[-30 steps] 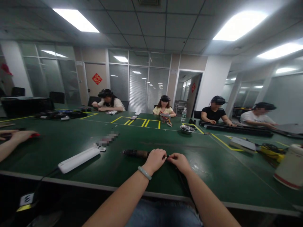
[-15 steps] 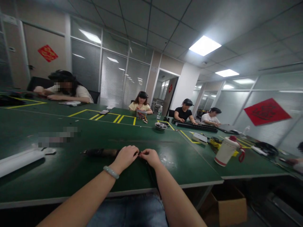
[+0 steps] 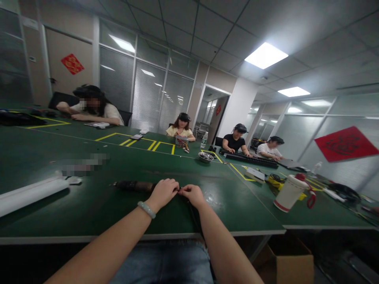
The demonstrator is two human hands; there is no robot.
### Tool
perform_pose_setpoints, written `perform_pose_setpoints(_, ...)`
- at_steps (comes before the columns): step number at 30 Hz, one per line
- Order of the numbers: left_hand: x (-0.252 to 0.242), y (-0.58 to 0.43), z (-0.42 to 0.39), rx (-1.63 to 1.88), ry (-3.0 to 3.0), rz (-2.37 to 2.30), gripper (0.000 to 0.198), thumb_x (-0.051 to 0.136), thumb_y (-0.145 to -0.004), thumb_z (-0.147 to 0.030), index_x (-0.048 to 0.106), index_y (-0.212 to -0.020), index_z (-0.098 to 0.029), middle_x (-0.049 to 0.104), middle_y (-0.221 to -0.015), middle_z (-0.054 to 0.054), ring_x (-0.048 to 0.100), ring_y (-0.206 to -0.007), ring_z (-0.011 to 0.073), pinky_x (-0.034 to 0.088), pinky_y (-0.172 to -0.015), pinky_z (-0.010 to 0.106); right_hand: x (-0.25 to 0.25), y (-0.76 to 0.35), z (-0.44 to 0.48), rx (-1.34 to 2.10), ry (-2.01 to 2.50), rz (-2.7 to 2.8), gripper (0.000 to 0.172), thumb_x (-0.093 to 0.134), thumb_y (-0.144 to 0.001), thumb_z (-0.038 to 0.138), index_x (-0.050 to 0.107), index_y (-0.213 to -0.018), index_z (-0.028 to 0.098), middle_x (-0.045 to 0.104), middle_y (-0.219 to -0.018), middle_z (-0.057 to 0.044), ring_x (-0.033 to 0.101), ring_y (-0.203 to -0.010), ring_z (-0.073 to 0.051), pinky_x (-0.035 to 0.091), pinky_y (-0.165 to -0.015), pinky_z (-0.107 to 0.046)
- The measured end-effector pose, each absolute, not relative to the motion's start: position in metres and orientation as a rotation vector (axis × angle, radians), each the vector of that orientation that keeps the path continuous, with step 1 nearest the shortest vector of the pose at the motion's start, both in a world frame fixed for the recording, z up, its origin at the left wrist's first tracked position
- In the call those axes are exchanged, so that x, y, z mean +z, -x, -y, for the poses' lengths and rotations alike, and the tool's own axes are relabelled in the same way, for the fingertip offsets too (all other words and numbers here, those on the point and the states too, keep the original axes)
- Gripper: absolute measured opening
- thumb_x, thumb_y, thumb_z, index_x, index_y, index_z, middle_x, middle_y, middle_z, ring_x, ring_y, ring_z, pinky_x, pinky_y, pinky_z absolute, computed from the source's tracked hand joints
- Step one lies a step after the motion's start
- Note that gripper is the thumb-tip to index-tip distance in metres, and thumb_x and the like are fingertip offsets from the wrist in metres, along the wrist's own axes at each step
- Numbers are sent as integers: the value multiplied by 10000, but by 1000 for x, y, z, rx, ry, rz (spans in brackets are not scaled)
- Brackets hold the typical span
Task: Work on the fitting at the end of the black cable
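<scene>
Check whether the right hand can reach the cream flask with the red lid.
Probably, with some stretch: only green tabletop shows between the right hand and the cream flask. The hand looks pinched on something small and dark, so it may need to let go first.

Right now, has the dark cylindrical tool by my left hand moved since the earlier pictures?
No, not visibly: the dark cylindrical tool lies in the same place, nearer you and left of the shiny round metal bowl.
</scene>
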State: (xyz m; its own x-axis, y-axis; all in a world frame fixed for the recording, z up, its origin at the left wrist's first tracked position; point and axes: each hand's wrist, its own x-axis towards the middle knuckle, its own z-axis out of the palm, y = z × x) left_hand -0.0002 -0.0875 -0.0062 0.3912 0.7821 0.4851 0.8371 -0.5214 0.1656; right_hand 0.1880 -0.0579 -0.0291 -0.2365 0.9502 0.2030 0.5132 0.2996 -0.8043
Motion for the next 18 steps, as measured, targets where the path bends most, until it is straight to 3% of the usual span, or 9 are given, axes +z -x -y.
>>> perform_pose_setpoints(18, -8, 1, 87, -804, 2509, 1445, 51, 587, -848, -253, 629, -864, -229, 646, -899, 27, 574, -879, 200, 393, -767, 319, -36, -190, 52, 726, 1279, 1936, 271, 722, -694, 448, 731, -826, 211, 718, -791, -3, 631, -720, -159, 469, -666, -245)
